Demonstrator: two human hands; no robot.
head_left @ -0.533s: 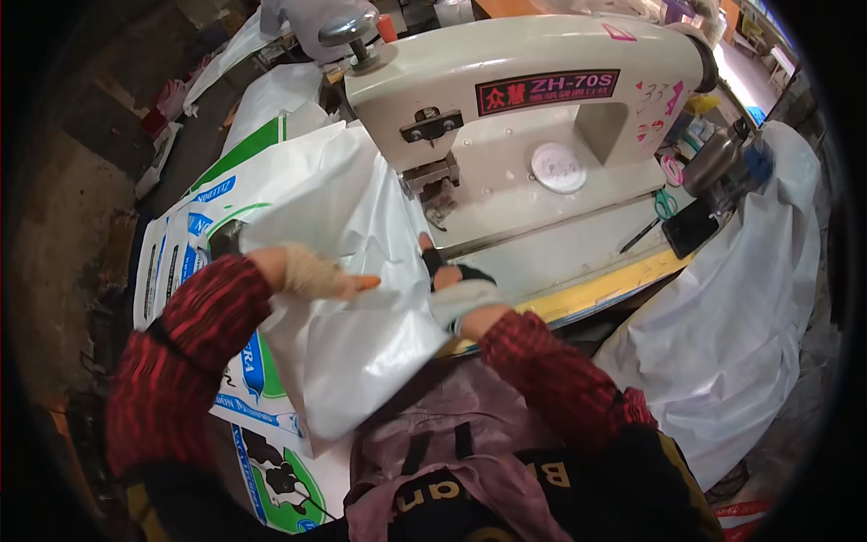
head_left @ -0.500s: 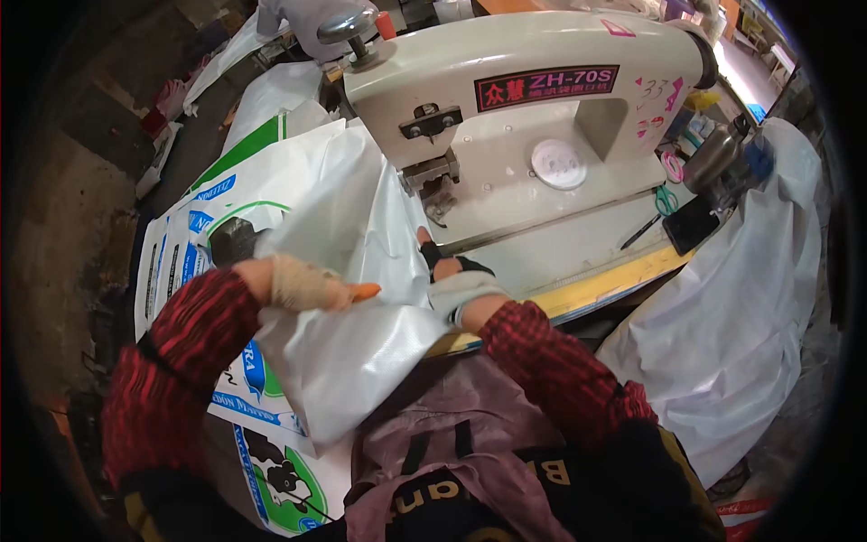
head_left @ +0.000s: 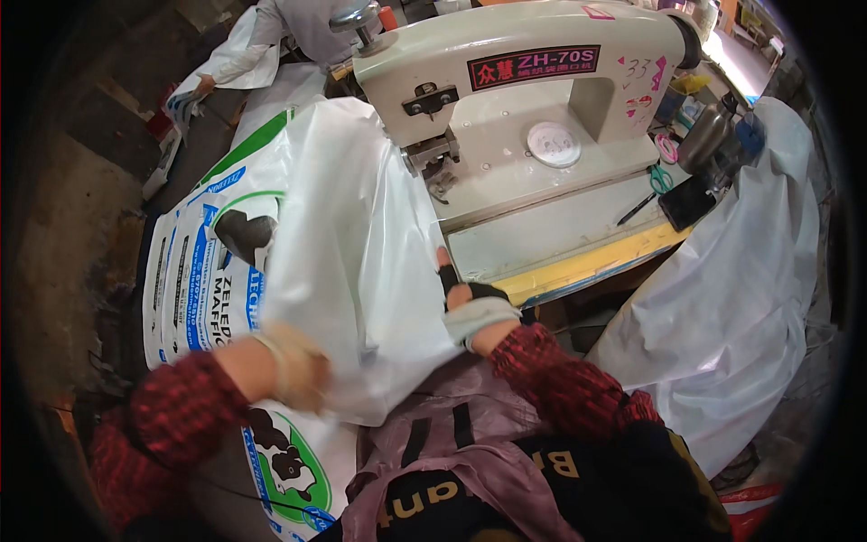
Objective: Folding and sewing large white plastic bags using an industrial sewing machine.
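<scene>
A large white plastic sack (head_left: 334,208), printed with cow pictures on its left part, lies under the head of a cream sewing machine (head_left: 533,63). Its right edge runs from the machine's needle area down toward my body. My right hand (head_left: 479,307), in a partly black glove with a pale wrist cover, is closed at that edge, one finger stretched up along it. My left hand (head_left: 302,366), also with a pale cover, is over the sack's lower left part; motion smears its fingers, so its hold is unclear.
On the machine table lie a round white disc (head_left: 554,144), green-handled scissors (head_left: 661,179), a black pen (head_left: 637,210) and a dark phone (head_left: 688,208). A metal bottle (head_left: 709,134) stands behind. More white sacking (head_left: 713,316) hangs at the right. Another person's hand (head_left: 206,84) is at the far left.
My left hand has moved down and slightly left, and the sack is spread flatter, with more print showing. My right hand has shifted slightly right and down. The other person's hand has come into view.
</scene>
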